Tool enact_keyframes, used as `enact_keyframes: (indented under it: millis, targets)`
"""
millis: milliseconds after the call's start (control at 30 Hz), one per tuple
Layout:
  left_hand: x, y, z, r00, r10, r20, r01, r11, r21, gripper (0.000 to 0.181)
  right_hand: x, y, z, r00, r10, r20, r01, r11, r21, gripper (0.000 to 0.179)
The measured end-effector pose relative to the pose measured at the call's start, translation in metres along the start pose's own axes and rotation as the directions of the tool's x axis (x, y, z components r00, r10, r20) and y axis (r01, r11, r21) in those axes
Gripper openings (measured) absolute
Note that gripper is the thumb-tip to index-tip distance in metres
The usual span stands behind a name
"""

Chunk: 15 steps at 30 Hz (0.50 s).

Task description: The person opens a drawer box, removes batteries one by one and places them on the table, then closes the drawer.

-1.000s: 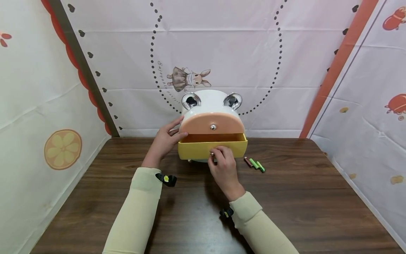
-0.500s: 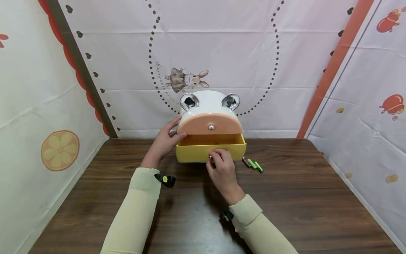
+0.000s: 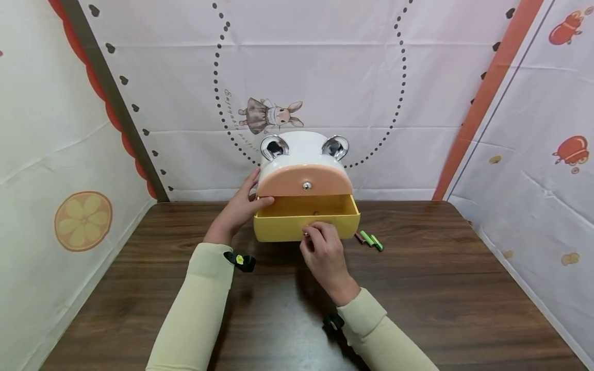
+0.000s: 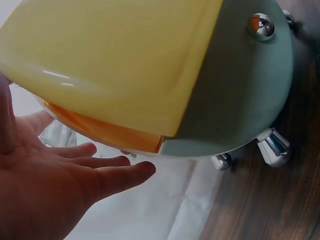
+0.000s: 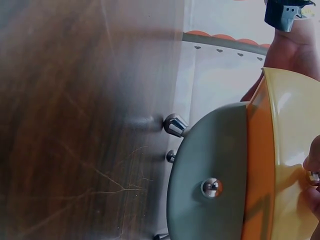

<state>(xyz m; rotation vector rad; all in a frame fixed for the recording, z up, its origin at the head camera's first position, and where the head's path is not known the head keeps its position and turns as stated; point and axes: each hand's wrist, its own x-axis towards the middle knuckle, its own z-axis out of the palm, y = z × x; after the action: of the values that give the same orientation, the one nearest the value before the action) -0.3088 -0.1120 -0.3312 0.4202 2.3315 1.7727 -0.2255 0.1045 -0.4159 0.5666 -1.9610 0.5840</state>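
Observation:
A small white storage box (image 3: 303, 147) with silver-rimmed eye shapes on top stands on the table. Its yellow drawer (image 3: 283, 228) is pulled out, showing the bare inside and a small round dark spot on the front panel's inner face. My right hand (image 3: 327, 257) pinches the small silver knob (image 5: 313, 177) on that drawer's front. My left hand (image 3: 236, 211) rests against the box's left side, thumb by the drawer's corner and fingers fairly straight. The peach top drawer (image 3: 287, 181) and the grey-green bottom drawer (image 4: 235, 90) are closed, each with a silver knob.
Several small cylinders, green (image 3: 366, 237) and dark red (image 3: 359, 237), lie on the wooden table (image 3: 441, 288) right of the box. Silver feet (image 4: 274, 147) hold the box off the table. A printed cloth (image 3: 185, 103) hangs close behind.
The yellow drawer has slid further out toward me, with my right hand keeping its pinch on the knob. My left hand stays at the box's side. The view has shifted slightly.

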Motion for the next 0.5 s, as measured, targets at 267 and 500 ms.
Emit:
enact_keyframes:
  millis: [267, 500]
  targets:
    - [0.016, -0.028, 0.0, 1.0, 0.008, 0.027, -0.005, 0.997, -0.083, 0.106, -0.002, -0.004, -0.006, 1.0, -0.022, 0.011, 0.022, 1.0, -0.004, 0.013]
    - [0.011, -0.028, 0.004, 0.997, 0.04, 0.062, -0.033, 0.993, -0.114, 0.107, -0.005, -0.003, -0.009, 0.998, -0.067, -0.012, 0.067, 0.998, -0.003, 0.014]
